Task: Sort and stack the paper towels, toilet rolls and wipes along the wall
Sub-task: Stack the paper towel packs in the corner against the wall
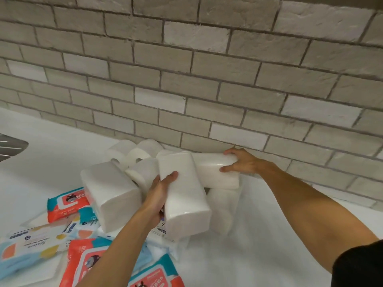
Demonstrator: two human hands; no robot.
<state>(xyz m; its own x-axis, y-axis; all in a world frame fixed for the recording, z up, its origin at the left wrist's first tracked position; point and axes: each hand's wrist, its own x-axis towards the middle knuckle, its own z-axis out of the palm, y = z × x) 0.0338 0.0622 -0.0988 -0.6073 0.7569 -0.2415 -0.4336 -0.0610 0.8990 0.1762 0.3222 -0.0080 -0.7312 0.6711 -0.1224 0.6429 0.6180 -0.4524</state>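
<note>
My left hand grips a white wrapped paper towel pack by its left side. My right hand holds the far end of another white paper towel pack that lies along the foot of the brick wall. A third pack lies to the left. Several toilet rolls are bunched behind the packs near the wall. Wipes packets in orange, teal and pale blue are scattered at the lower left. Another white pack lies partly hidden under the held ones.
The white countertop runs along the grey brick wall. A metal sink edge shows at the far left. More wipes packets lie at the bottom edge near my left forearm.
</note>
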